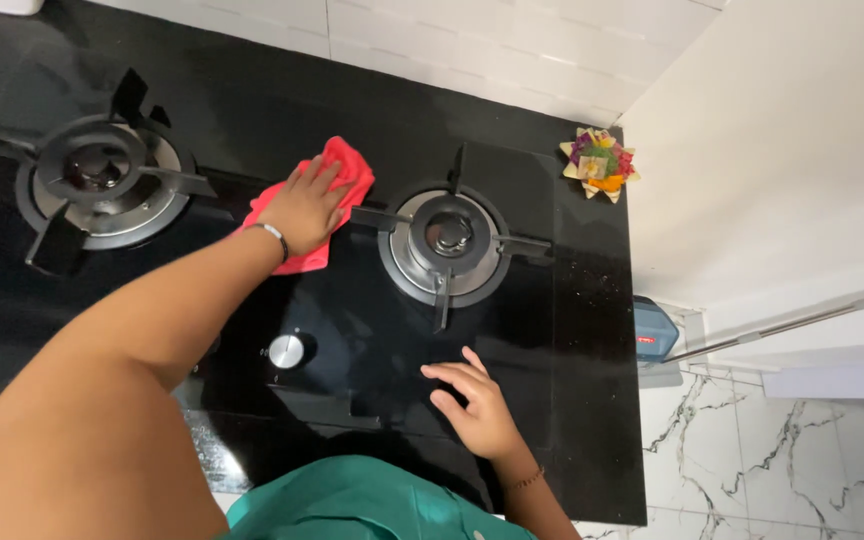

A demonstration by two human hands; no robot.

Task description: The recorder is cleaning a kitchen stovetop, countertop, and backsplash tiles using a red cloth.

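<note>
Left hand (304, 208): I press a red cloth (337, 195) flat on the black glass hob (352, 330). Right hand (472, 400): open, resting. Risk: cloth snagging the right burner's black metal pan support (449, 235).

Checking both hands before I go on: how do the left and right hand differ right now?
The left hand presses flat on a red cloth between the two burners; the right hand rests bare on the black stove top near the front edge. The left arm reaches far out, the right stays close. Both lie palm down and wear a wrist band.

A red cloth (337, 195) (crumpled, partly covered) lies flat on the black glass hob (352, 330) between its burners.
</note>
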